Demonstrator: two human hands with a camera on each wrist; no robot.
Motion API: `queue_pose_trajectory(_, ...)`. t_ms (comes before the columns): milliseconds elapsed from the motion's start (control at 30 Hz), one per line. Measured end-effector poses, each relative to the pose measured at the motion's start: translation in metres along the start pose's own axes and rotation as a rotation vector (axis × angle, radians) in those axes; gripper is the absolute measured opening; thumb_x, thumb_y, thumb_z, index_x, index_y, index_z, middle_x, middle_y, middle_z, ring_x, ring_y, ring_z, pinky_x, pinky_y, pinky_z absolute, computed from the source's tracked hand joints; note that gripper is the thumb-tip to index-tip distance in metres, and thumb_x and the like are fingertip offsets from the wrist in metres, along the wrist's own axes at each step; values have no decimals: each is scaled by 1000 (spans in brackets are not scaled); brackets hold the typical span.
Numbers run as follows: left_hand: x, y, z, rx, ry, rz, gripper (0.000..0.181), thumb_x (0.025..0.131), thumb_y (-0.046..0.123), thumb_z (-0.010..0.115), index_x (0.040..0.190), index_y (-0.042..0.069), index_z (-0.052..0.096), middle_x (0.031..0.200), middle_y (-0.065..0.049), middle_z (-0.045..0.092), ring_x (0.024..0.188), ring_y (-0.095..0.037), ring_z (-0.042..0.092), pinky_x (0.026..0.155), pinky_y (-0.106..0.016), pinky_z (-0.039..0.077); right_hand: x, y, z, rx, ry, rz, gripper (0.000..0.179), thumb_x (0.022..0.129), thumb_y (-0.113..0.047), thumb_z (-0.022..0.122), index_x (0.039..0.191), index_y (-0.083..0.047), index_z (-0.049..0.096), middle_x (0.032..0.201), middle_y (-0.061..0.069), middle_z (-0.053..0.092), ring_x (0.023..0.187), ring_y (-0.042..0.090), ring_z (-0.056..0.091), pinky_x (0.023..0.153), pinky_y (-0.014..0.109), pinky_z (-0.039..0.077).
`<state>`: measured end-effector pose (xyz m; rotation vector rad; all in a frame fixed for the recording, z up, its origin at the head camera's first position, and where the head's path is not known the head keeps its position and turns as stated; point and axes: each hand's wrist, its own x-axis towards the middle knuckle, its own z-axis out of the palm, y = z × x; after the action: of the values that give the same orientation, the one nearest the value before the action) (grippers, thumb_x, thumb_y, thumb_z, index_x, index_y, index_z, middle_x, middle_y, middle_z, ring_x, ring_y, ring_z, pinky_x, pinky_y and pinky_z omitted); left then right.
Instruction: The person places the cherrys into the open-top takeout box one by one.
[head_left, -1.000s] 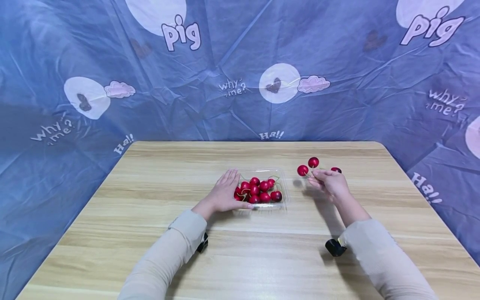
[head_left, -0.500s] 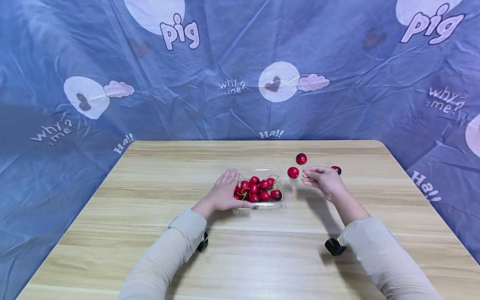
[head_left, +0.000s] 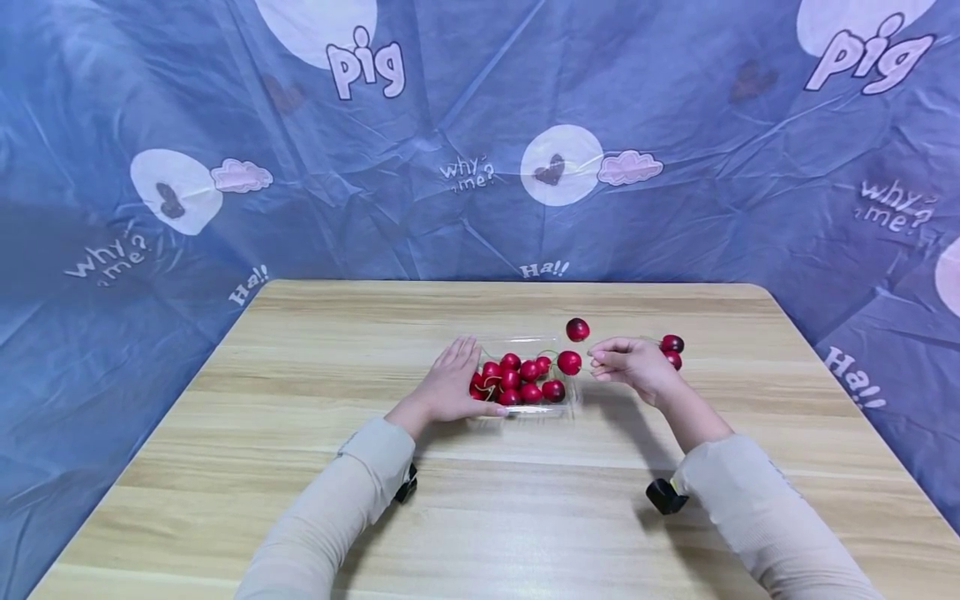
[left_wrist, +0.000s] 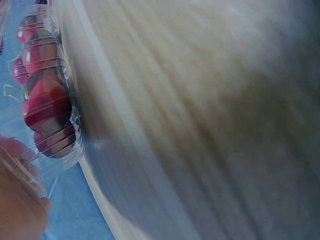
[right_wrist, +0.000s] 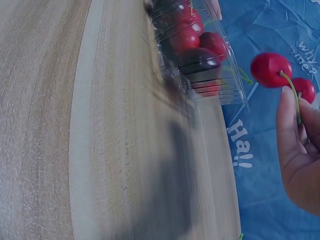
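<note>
A clear plastic box [head_left: 542,411] stands mid-table with several red cherries [head_left: 510,380] in it. My left hand [head_left: 447,385] rests on the box's left end, fingers laid out straight over its side and thumb along the front edge; it hides part of the cherries there. At the box's right end, my right hand [head_left: 628,367] pinches the stems of two cherries between thumb and fingers. One held cherry [head_left: 569,362] hangs over the box's right rim, the other, darker one [head_left: 577,330] just behind it. The right wrist view shows the green stem [right_wrist: 293,95] running into the fingertips.
Two more cherries [head_left: 672,343] lie on the wooden table [head_left: 495,508] beyond the right hand, partly hidden by it. A blue printed cloth [head_left: 420,225] hangs behind the table's far edge. A black wrist camera [head_left: 666,496] sits below the right sleeve.
My right hand has moved left with the two cherries, from beside the box to its right rim. A second cherry behind that hand has come into sight. The left hand stays put.
</note>
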<state>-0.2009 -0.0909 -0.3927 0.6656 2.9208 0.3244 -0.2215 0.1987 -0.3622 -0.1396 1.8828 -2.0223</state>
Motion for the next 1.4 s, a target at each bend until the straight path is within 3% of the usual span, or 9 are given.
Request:
queue_pose_trajectory(233, -1, 0, 0, -4, 8, 7, 114, 61, 80, 36, 136, -2, 11, 143, -16, 2, 129, -28, -2, 103, -35, -2, 4, 3, 4, -125, -72, 13, 9, 84, 5, 48, 89, 8, 56, 72, 8, 59, 63, 13, 59, 64, 28, 51)
queue_pose_trajectory(567, -1, 0, 0, 8, -7, 0, 112, 63, 78, 39, 137, -1, 10, 143, -15, 2, 129, -25, -5, 103, -34, -2, 9, 3, 9, -285, -158, 22, 15, 84, 6, 47, 93, 17, 52, 72, 6, 57, 62, 14, 57, 62, 29, 51)
queue_pose_trajectory(1067, -1, 0, -1, 19, 3, 6, 111, 64, 77, 39, 137, -1, 10, 143, -15, 2, 129, -27, -2, 103, -35, -1, 15, 1, 15, -484, -263, -17, 20, 81, 4, 52, 94, 20, 52, 70, 12, 60, 60, 16, 58, 63, 35, 51)
queue_pose_trajectory(1400, -1, 1, 0, -6, 11, 3, 109, 65, 74, 45, 137, -2, 11, 143, -15, 3, 129, -27, -2, 103, -35, -1, 16, -4, 23, -548, -260, -37, 19, 81, 4, 53, 94, 18, 55, 75, 20, 60, 65, 23, 60, 65, 37, 51)
